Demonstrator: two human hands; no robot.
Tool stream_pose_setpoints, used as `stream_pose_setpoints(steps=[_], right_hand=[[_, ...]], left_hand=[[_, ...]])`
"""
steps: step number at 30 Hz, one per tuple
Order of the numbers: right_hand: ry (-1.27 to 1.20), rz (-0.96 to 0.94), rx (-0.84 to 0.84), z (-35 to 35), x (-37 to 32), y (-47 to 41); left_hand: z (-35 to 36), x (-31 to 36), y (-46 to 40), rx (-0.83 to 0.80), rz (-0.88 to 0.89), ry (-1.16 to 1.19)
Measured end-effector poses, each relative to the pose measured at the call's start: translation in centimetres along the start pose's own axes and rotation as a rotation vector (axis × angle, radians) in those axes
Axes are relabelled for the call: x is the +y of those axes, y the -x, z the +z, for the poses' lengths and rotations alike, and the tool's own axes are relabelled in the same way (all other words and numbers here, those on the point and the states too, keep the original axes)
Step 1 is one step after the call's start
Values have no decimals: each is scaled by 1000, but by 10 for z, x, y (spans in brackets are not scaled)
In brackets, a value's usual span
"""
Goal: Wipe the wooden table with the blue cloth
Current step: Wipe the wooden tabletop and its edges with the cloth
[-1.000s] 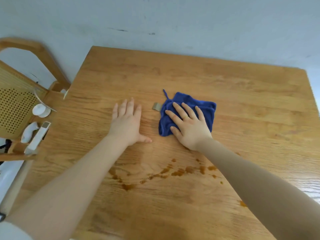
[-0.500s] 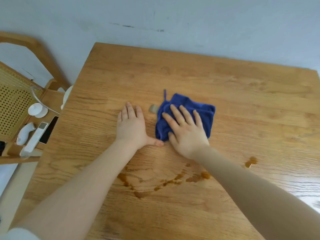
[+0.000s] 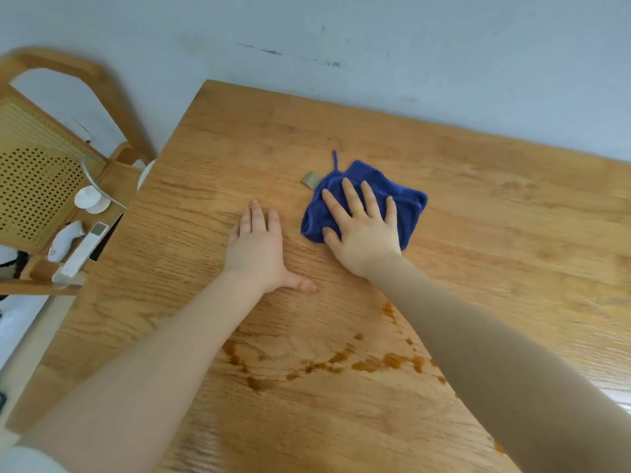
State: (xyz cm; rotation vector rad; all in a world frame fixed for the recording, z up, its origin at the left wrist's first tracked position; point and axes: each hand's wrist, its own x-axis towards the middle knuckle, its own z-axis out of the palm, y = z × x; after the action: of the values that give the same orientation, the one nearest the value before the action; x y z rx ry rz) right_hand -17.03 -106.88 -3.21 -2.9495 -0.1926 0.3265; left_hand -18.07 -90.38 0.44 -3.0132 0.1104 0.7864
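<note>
R hand [image 3: 363,230] flat on blue cloth [image 3: 408,208], L hand [image 3: 257,249] flat on wooden table [image 3: 512,233]; risk: spill [image 3: 341,361] at 6 o'clock gets smeared.

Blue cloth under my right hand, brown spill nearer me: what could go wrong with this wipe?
The brown spill lies under the right forearm, which could drag through it. The crumpled blue cloth covers little and may only smear the spill across the wooden table. The left hand, flat on the wood, sits near the cloth's path.
</note>
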Motion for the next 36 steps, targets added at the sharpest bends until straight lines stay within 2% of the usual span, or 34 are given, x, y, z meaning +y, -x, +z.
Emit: stream_pose_setpoints(steps=[3,6,11,13,18,21,23,26,28,33,36], right_hand=[[45,-217,-20,8,0,31],[65,-332,-42,0,23,10],[30,-100,-2,-8,31,-45],[41,-94,-1,-9,25,-42],[47,-326,-43,1,9,16],[57,-482,-75,0,20,18],[58,-436,-40,-4,30,-3],[0,-165,-12,-7,32,-42],[11,-65,16,-6,23,-52],[31,-124,10,2,-8,-6],[74,-221,-40,12,-21,25]], left_hand=[[-1,-1,-1,7,-4,13],[-2,2,-2,-6,-25,8],[0,3,-1,-36,-51,21],[-2,6,0,-48,-66,24],[-8,9,1,-45,-84,63],[-7,8,1,-38,-75,79],[-5,6,0,-30,-76,91],[1,3,-5,-14,-57,74],[7,-1,-6,0,-49,89],[5,-8,-2,48,1,168],[-3,-22,-1,-23,78,340]])
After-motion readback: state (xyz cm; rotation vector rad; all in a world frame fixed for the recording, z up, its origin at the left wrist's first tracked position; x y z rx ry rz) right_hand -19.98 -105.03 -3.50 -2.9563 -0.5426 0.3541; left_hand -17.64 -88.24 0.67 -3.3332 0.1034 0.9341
